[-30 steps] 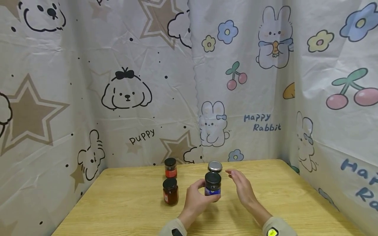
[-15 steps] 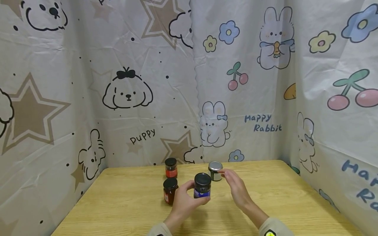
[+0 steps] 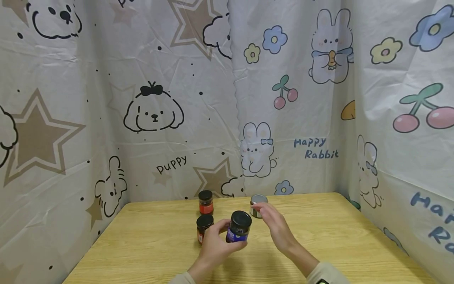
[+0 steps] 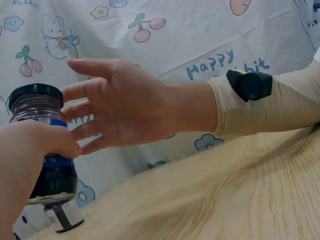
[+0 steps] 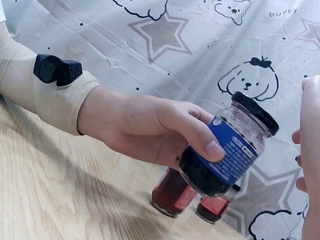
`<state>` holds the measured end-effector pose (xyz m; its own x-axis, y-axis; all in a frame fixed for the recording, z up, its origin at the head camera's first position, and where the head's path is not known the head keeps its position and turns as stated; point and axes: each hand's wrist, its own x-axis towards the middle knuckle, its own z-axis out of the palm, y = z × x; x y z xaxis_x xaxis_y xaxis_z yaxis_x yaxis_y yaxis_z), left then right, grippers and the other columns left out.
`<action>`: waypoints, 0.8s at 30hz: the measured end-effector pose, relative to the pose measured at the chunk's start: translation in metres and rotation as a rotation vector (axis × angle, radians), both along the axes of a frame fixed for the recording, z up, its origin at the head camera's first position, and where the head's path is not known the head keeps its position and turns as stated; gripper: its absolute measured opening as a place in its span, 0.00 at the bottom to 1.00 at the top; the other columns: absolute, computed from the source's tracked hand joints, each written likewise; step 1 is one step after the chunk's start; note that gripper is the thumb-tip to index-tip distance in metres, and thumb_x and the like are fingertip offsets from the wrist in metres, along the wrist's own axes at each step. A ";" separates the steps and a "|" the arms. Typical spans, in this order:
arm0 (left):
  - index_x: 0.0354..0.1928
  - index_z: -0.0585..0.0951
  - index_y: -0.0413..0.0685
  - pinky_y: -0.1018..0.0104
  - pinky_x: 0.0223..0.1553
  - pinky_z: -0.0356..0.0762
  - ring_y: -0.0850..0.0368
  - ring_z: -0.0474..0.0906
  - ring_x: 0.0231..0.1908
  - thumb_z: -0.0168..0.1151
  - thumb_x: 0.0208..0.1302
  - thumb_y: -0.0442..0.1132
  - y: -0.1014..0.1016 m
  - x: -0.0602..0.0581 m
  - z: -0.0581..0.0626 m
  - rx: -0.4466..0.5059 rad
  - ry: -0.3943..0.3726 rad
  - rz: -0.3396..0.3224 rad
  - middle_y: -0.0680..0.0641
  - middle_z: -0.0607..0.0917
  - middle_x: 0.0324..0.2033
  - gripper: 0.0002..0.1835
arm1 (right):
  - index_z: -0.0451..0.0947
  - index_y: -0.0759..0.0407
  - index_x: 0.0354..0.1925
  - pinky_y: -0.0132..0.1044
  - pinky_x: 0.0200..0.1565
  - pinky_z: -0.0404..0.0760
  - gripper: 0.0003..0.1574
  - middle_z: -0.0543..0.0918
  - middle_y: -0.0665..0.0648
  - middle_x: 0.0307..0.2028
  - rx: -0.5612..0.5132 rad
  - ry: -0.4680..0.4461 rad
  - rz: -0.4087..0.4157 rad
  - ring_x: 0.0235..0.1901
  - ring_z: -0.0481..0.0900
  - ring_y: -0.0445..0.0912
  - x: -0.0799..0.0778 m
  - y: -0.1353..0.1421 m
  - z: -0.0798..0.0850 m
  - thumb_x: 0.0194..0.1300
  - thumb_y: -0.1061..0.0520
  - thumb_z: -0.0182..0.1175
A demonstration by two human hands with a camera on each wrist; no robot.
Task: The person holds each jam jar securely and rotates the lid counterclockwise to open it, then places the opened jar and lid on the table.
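My left hand (image 3: 216,242) grips a glass jar (image 3: 239,228) with a black lid and a blue label, thumb across the label. In the right wrist view this jar (image 5: 227,147) is tilted and held up off the table, with dark contents low in it. My right hand (image 3: 280,230) is held to the right of the jar, apart from it, fingers extended and holding nothing. Behind the right fingertips stands a silver-lidded jar (image 3: 256,212), partly hidden. Close to the left hand is a dark red jar (image 3: 204,221) with a black lid, partly covered by that hand.
A black-lidded jar (image 3: 205,203) with a red label stands at the back left of the wooden table (image 3: 142,244). Printed curtains (image 3: 159,150) hang behind the table and along both sides.
My left hand has moved left with the blue-labelled jar, which is now more tilted. My right hand has shifted left, its fingers now in front of the silver-lidded jar.
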<state>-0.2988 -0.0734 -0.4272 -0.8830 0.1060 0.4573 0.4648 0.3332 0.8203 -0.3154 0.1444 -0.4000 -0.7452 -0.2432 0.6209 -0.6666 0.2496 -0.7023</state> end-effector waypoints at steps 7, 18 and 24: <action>0.53 0.86 0.52 0.45 0.54 0.77 0.55 0.82 0.46 0.85 0.47 0.48 -0.001 0.002 0.002 0.001 0.024 -0.027 0.57 0.87 0.44 0.29 | 0.81 0.54 0.59 0.63 0.59 0.69 0.16 0.79 0.54 0.59 0.085 0.048 0.010 0.59 0.73 0.54 0.007 -0.011 0.006 0.80 0.56 0.52; 0.51 0.86 0.51 0.56 0.49 0.78 0.55 0.78 0.46 0.85 0.44 0.47 0.005 0.001 0.004 0.023 0.057 -0.020 0.55 0.83 0.43 0.29 | 0.80 0.52 0.60 0.62 0.58 0.71 0.17 0.78 0.52 0.59 0.111 0.032 0.006 0.58 0.75 0.56 0.006 -0.010 0.006 0.77 0.54 0.59; 0.51 0.86 0.51 0.57 0.51 0.79 0.56 0.78 0.45 0.86 0.42 0.46 0.003 0.002 0.000 0.017 0.086 -0.025 0.55 0.81 0.41 0.30 | 0.79 0.55 0.61 0.56 0.59 0.74 0.19 0.78 0.50 0.52 0.113 -0.067 0.015 0.53 0.77 0.48 0.007 -0.015 0.004 0.77 0.51 0.60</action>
